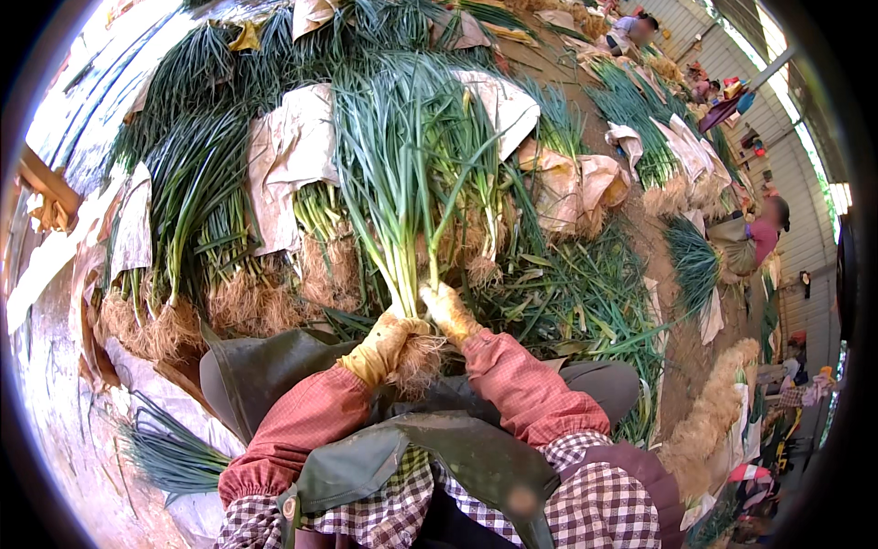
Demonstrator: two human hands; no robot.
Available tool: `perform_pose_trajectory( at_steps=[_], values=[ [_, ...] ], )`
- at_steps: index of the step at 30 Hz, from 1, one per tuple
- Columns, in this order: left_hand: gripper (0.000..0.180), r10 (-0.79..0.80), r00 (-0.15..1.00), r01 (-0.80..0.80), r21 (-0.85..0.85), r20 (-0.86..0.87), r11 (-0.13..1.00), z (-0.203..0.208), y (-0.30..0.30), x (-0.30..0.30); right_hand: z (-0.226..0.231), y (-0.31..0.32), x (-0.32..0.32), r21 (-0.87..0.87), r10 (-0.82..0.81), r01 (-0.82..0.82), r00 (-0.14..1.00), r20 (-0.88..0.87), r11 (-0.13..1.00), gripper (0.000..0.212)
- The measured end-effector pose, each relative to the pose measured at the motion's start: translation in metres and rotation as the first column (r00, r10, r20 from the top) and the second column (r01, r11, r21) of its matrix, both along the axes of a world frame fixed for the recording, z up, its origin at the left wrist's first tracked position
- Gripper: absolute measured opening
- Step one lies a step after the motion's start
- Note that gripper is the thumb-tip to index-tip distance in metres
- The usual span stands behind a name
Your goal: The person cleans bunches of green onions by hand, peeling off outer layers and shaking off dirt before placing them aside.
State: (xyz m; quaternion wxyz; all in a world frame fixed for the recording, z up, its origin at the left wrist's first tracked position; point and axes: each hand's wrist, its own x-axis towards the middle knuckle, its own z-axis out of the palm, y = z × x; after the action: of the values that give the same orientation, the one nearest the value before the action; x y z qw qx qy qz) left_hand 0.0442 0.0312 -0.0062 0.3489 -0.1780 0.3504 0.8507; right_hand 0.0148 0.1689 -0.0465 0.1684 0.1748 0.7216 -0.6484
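Note:
A bunch of spring onions (395, 210) stands tilted away in front of me, its long green leaves fanned out at the far end. My left hand (380, 349), in a yellowed work glove, is closed around the white stems just above the roots. The tangled brown roots (419, 368) hang below that hand, over my lap. Beside it, my right hand (448, 313), gloved alike, is closed on a spring onion stalk at the right side of the bunch. Its fingertips are partly hidden.
Rooted onion bundles (174, 229) lie along the left and far side, some covered by pale sheets (291, 146). Loose green leaves (576, 302) cover the ground at right. A small bunch (174, 453) lies at lower left. Other people (764, 233) sit along the right side.

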Motion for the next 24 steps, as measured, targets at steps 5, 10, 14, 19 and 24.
perform_pose_trajectory(
  at_steps=[5,10,14,19,24],
  values=[
    [0.012,-0.233,0.972,0.233,-0.009,-0.005,0.972,0.01,-0.005,-0.007,0.051,0.01,-0.037,0.134,0.168,-0.143,0.964,-0.207,0.981,0.043],
    [0.01,-0.233,0.97,0.211,-0.245,-0.068,0.946,0.01,-0.002,-0.008,0.047,0.033,-0.097,0.071,-0.226,0.229,0.973,-0.052,0.971,0.035],
    [0.01,-0.228,0.973,0.22,-0.142,-0.037,0.965,0.006,0.0,-0.007,0.02,0.044,-0.097,0.425,-0.165,0.263,0.953,-0.255,0.866,0.021],
    [0.019,-0.218,0.955,0.21,-0.061,-0.2,0.976,0.036,-0.007,-0.004,0.05,0.147,-0.115,-0.175,-0.811,0.797,0.537,-0.231,0.577,0.013],
    [0.01,-0.121,0.982,0.119,-0.026,-0.142,0.993,0.041,-0.015,-0.018,0.007,0.194,-0.064,0.08,-0.61,0.624,0.779,-0.148,0.778,0.023]
  ],
)
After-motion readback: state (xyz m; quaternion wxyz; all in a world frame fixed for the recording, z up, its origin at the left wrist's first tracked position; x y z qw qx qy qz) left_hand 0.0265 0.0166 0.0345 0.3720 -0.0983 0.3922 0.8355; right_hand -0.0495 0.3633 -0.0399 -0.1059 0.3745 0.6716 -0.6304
